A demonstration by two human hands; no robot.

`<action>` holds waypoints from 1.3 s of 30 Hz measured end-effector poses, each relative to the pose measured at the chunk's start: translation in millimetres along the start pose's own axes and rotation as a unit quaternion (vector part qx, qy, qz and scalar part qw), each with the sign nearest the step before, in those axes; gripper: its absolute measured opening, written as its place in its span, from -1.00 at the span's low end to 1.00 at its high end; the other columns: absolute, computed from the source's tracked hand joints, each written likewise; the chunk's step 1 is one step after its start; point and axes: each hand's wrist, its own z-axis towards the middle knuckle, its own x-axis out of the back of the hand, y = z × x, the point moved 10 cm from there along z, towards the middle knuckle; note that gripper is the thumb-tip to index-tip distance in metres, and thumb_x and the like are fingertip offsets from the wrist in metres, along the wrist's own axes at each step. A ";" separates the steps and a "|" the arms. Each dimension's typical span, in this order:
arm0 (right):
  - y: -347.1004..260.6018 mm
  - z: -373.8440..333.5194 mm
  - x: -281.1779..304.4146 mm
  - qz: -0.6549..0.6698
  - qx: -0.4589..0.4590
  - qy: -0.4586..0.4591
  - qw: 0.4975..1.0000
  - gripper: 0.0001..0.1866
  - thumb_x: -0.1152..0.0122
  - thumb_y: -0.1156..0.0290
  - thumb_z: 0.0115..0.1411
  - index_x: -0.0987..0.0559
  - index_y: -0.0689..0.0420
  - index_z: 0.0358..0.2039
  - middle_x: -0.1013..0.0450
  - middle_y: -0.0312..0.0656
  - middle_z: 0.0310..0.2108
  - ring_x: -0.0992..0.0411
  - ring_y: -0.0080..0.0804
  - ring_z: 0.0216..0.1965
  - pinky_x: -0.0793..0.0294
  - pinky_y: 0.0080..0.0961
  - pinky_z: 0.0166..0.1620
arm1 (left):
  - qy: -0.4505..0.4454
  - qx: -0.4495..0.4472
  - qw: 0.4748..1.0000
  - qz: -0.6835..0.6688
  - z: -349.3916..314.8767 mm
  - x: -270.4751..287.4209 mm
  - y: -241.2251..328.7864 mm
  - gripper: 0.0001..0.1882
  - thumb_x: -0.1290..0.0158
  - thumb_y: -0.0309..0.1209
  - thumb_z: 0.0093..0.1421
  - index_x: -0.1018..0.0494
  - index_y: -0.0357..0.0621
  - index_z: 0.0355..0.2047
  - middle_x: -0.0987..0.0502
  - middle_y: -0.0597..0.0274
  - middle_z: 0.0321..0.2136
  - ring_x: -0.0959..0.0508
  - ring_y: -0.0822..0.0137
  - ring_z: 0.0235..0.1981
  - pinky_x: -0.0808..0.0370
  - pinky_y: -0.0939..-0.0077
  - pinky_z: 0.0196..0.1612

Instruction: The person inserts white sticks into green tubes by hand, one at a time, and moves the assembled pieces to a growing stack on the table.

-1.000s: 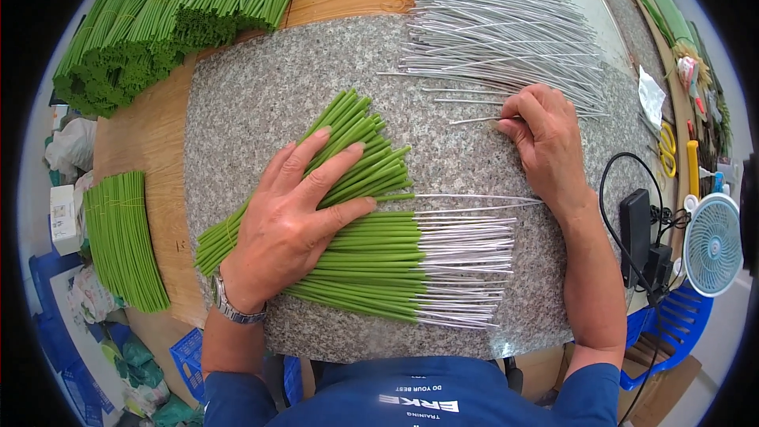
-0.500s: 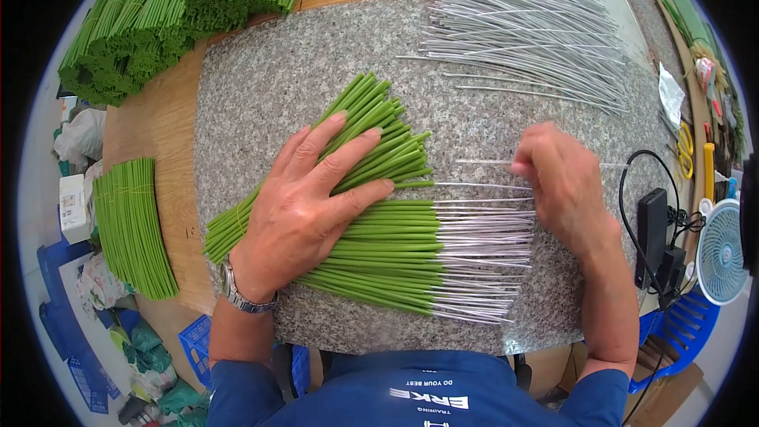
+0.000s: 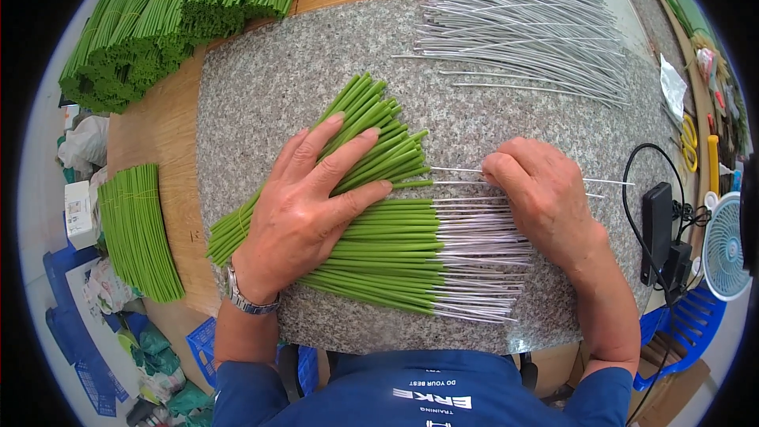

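My left hand (image 3: pixel 304 198) lies palm down with spread fingers across a fanned bundle of green tubes (image 3: pixel 387 146). A rubber band (image 3: pixel 243 213) circles the bundle near its left end. Below those fingers, a row of green tubes (image 3: pixel 387 257) has silvery wires (image 3: pixel 478 269) sticking out of the right ends. My right hand (image 3: pixel 545 198) is closed in a pinch on a thin straight wire (image 3: pixel 613 182); its left tip is at the open end of a green tube, and whether it is inside cannot be made out. Another wire (image 3: pixel 458 183) runs beneath the hand from a tube near my left thumb.
A heap of loose wires (image 3: pixel 522 24) covers the far right of the granite slab (image 3: pixel 316 63). Thick green bundles (image 3: pixel 174 32) stack at far left; a smaller bundle (image 3: pixel 138 233) lies on the wood. At right are a black adapter (image 3: pixel 656 229), its cable, yellow scissors (image 3: pixel 689 144) and a fan (image 3: pixel 726 245).
My right hand has moved left and slightly down with the wire, whose tip has come up to the tube ends. My left hand stays in place on the bundle.
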 end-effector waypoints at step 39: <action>51.6 21.9 19.1 -0.064 -0.058 0.097 0.992 -0.73 -0.43 0.41 0.25 -0.62 0.08 -0.05 -0.57 -0.15 -0.15 -0.52 -0.13 -0.05 -0.45 -0.18 0.05 | 0.029 0.020 0.999 -0.032 -1.3 4.9 -2.0 -0.62 -0.34 -0.53 0.15 -0.71 -0.06 0.01 -0.53 0.03 0.34 -0.41 -0.17 0.44 -0.41 -0.07 0.43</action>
